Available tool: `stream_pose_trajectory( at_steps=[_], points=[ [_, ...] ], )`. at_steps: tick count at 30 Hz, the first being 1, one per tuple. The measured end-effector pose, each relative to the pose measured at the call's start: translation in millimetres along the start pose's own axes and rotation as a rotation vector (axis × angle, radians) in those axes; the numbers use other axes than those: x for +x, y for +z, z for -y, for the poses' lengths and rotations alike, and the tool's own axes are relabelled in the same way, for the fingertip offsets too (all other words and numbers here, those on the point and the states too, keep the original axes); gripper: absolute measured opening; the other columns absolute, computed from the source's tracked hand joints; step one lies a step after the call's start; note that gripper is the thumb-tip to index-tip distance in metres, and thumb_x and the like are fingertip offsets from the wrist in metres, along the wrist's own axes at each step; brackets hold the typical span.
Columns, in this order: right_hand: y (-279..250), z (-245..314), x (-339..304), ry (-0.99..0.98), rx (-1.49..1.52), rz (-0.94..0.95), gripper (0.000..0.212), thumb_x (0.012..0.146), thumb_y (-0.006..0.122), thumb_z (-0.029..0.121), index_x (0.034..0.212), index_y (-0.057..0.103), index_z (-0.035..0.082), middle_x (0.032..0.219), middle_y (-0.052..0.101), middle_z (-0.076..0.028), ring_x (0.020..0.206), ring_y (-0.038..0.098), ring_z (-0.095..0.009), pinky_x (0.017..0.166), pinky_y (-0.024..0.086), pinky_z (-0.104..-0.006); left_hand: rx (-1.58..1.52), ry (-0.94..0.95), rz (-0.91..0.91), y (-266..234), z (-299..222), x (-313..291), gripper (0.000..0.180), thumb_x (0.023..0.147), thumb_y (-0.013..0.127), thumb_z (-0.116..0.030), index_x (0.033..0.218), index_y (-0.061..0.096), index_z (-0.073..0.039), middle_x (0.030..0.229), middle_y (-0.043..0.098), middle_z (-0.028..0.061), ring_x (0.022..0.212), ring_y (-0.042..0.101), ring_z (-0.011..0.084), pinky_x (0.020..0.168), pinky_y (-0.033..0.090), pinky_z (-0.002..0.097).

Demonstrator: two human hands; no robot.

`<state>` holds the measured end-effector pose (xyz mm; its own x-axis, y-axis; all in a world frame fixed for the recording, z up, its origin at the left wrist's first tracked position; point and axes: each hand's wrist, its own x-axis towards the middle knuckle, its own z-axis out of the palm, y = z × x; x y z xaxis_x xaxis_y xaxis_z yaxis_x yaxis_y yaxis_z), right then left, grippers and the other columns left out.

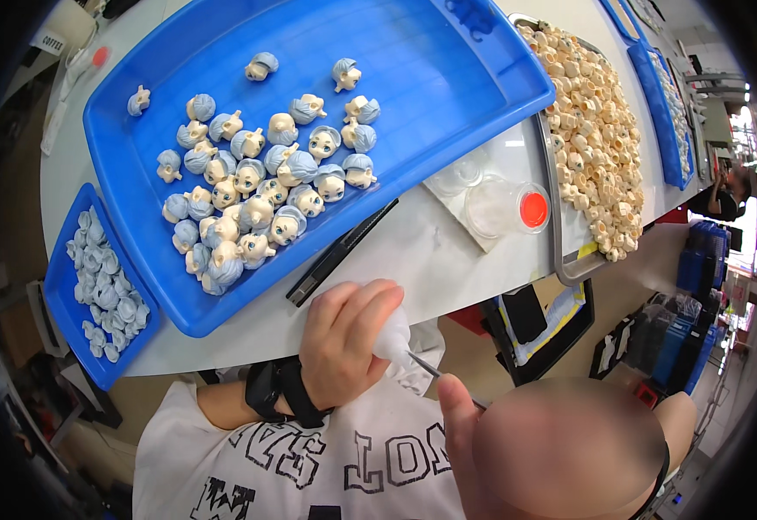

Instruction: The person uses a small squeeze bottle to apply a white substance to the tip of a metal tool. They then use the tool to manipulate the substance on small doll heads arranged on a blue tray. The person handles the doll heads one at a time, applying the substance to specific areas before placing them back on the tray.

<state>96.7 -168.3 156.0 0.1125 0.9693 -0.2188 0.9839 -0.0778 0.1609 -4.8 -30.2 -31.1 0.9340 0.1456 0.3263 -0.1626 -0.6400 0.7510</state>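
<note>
My left hand [350, 342], with a black band at the wrist, is closed round a smooth white rounded object [393, 338] whose kind I cannot make out. The tip of a thin grey metal tool [424, 365] meets that object on its right side. The tool's other end runs to my right hand [458, 412], where the thumb shows along it; a blurred patch hides the other fingers. Both hands are close to my body, just off the table's near edge. Beyond my left hand, a black narrow bar [341, 253] lies by the big blue tray [448, 130].
Doll heads with blue hair [248, 178] fill the tray's near left part. A small blue tray [150, 305] holds pale blue hair pieces [105, 286]. Right stand a clear cup with red centre [517, 210] and a metal tray [566, 260] of cream doll parts [593, 139].
</note>
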Motion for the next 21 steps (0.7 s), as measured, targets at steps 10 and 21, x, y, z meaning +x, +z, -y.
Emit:
stream_pose_trajectory(
  at_steps=[10, 21],
  points=[
    [3.9, -16.7, -5.4, -0.019, 0.342, 0.086, 0.046, 0.067, 0.069, 0.008, 0.112, 0.068, 0.0, 0.07, 0.042, 0.0, 0.05, 0.04, -0.008, 0.041, 0.027, -0.0236, -0.042, -0.022, 0.019, -1.5, 1.2, -0.9, 0.054, 0.074, 0.073, -0.001, 0.124, 0.052, 0.001, 0.119, 0.062, 0.0165, 0.1, 0.054, 0.0326, 0.086, 0.045, 0.0403],
    [76.8, 1.2, -32.3, 0.057, 0.465, -0.32, 0.051, 0.061, 0.065, -0.001, 0.113, 0.068, -0.001, 0.071, 0.053, 0.0, 0.045, 0.038, -0.004, 0.037, 0.026, -0.0201, -0.023, -0.024, 0.031, -0.7, 1.7, -1.8, 0.057, 0.072, 0.074, -0.001, 0.124, 0.051, 0.0, 0.119, 0.063, 0.016, 0.099, 0.054, 0.0307, 0.086, 0.044, 0.0382]
  ],
)
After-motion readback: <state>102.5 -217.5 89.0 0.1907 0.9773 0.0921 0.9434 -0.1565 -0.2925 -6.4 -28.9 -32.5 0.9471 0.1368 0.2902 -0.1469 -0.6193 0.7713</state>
